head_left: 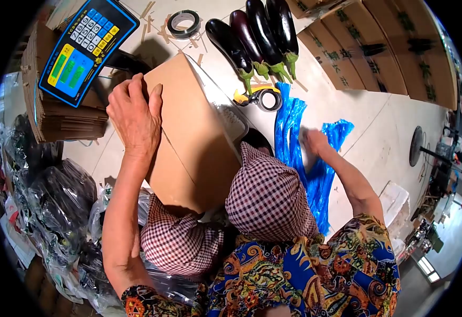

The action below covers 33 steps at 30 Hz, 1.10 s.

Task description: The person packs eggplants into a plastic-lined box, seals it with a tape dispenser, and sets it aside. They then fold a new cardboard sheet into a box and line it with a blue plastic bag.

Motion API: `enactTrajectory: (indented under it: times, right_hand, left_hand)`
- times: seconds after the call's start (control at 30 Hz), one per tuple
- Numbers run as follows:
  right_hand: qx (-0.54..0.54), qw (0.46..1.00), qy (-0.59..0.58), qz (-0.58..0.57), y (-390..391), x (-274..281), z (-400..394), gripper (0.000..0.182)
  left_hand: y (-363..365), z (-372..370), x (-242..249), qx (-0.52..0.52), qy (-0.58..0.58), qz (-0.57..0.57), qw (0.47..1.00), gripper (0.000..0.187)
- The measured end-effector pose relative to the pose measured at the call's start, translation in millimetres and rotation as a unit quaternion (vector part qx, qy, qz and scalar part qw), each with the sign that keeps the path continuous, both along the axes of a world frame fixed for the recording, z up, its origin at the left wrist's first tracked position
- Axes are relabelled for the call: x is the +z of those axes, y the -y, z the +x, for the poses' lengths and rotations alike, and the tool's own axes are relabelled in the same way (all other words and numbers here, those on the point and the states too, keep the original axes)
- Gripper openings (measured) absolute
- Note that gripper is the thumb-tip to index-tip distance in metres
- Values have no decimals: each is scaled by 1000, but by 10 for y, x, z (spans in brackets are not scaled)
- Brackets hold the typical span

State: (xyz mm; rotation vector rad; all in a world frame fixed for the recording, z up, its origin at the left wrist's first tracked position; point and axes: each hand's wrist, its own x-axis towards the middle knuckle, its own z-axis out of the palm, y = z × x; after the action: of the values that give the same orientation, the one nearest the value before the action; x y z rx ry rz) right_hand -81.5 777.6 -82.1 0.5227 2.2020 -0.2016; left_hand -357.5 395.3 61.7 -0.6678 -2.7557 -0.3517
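My left hand [136, 113] lies on a closed brown cardboard box [189, 113], its fingers gripping the upper left edge and the thumb pressed along the top. The box is tilted in front of me and rests over a scale whose plate shows partly behind it. Over on the right, my right hand [316, 141] is curled among long blue plastic strips [289, 132]; its fingers are smeared by motion, and I cannot tell whether they hold a strip. Several dark purple eggplants [262, 39] lie on the floor beyond the box, stems towards me.
A tape dispenser [262, 99] lies below the eggplants, and a tape roll [184, 25] lies near the scale display [86, 50]. Flattened cartons [72, 124] are stacked at left, above clear plastic bags [64, 190]. Taped cardboard boxes [379, 47] stand at upper right.
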Motion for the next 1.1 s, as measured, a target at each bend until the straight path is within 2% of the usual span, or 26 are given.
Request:
enactTrajectory:
  times: [0.03,0.07,0.1,0.17,0.2,0.27,0.37,0.4,0.47,0.5,0.6,0.67,0.73,0.77,0.8,0.87,0.9,0.93,0.97,1.0,1.07,1.1]
  right_hand:
    - [46,983,-176,-40,9,-98,-124,21]
    - [40,937,-334,-92,112,-133,-379,22]
    - [21,916,-391,-87,293,-2,-698,25]
    - [69,874,-464,-123,436,27,-1202,31]
    - [104,840,-519,-121,453,-198,-1356,36]
    - [153,939,-306,-36,457,-431,-1584,37]
    - [164,955,-248,-21,513,-599,-1599,32]
    - [169,957,-230,-50,538,-558,-1531,30]
    - [96,954,-273,-83,667,-370,-1349,33]
    - [76,933,-329,-122,658,-270,-1301,37]
    - [58,920,-346,-173,517,-232,-1204,40]
    - [44,940,-253,-225,407,-32,-1179,44]
    - [-42,949,-172,-263,326,30,-1077,45]
    - [-92,949,-73,-294,216,9,-1019,45]
    - [-227,904,27,-361,174,43,-934,43]
    - [-250,896,83,-356,78,257,-749,35]
    - [-331,832,146,-421,-89,126,-590,30]
    - [-409,750,206,-477,-64,238,-543,26]
    - [-455,738,195,-459,-70,400,-445,18]
    - [-485,713,163,-479,-42,429,-384,25]
    - [-478,733,19,-484,-27,530,-287,40]
    - [-458,748,-72,-475,53,670,-304,55]
  left_hand:
    - [-17,0,13,2,7,1,1000,41]
    - [-24,-6,31,3,12,2,1000,41]
    - [-22,-11,30,1,11,1,1000,41]
    - [-16,-11,30,2,10,-2,1000,41]
    - [-15,-9,32,4,10,0,1000,41]
    - [-8,-9,33,5,11,3,1000,41]
    - [2,-15,33,5,16,14,1000,42]
    - [-12,-10,59,5,23,19,1000,42]
    - [-16,-17,65,6,24,19,1000,42]
    - [-12,-17,57,7,22,19,1000,42]
    - [11,-4,48,5,24,21,999,42]
    - [-2,-34,53,2,22,28,999,43]
    - [21,-20,26,1,17,34,999,43]
    - [12,-10,19,0,14,38,999,43]
    - [10,-25,15,-1,9,42,999,43]
    - [37,-27,42,1,9,40,999,44]
    - [33,-29,47,4,11,37,999,44]
    - [17,-18,51,3,15,35,999,44]
    - [17,-20,39,0,4,39,999,43]
    - [12,-26,30,-3,-1,45,999,43]
    - [27,-40,15,-9,-12,50,999,42]
    - [32,-42,15,-8,-4,51,999,43]
